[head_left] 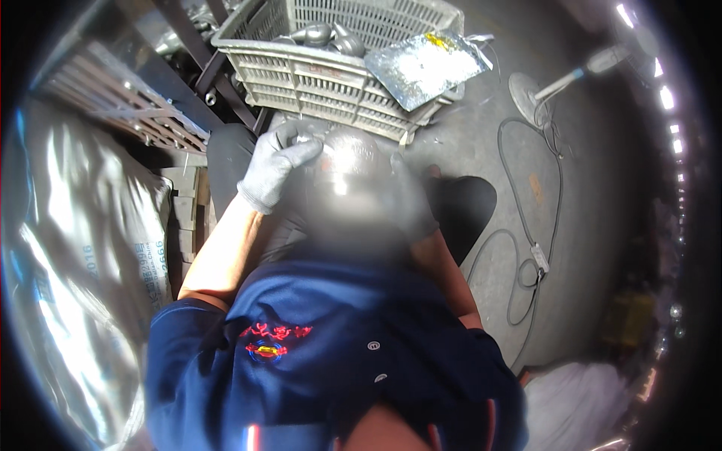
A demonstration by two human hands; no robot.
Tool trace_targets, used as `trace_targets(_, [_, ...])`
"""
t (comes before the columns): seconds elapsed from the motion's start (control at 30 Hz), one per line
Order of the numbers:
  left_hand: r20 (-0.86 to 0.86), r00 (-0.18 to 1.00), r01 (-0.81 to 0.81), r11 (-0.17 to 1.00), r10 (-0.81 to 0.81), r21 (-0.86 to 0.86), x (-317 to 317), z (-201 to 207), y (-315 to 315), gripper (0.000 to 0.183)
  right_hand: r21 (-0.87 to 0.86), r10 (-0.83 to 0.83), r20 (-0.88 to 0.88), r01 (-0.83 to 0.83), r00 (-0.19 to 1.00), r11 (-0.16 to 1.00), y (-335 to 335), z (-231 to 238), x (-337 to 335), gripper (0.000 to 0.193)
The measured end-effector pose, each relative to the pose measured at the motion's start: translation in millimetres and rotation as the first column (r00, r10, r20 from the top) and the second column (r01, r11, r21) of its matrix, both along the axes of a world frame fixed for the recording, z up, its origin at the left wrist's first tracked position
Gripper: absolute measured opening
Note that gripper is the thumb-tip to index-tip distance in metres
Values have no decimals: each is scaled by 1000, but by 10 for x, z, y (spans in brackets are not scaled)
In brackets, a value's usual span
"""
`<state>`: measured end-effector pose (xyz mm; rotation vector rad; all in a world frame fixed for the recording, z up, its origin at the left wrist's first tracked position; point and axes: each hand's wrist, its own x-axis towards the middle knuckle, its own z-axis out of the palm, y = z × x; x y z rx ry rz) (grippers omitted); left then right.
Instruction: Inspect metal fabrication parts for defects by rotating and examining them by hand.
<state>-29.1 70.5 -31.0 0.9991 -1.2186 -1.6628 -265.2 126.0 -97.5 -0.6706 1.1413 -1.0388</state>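
Note:
A shiny rounded metal piece (350,154) sits between my two hands, in front of my lap. Bright glare and a hazy smear hide its lower part. My left hand (276,164), in a grey glove, is at its left side with thumb and fingers pinched together. Whatever lies in that pinch is too small to name. On the other side, my right hand (410,197), gloved too, holds the metal piece along its right edge. Haze partly blurs those fingers.
Ahead stands a grey plastic crate (316,71) with several metal parts (312,34) inside. A silver foil bag (429,68) lies over its right corner. At left are a metal rack (135,90) and a large white sack (90,263). A cable (502,143) and a round-based stand (530,98) occupy the right-hand floor.

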Motion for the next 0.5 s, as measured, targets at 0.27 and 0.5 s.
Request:
trace_targets(0.27, [-146,988,-51,999,49,-5,31,69,-34,31,-55,-83,-182,74,980,996,29,241,-14,45])
trace_targets(0.5, [-392,914,-49,987,106,152,36,-53,-95,28,-288,-41,-157,-7,987,958,119,502,-16,38])
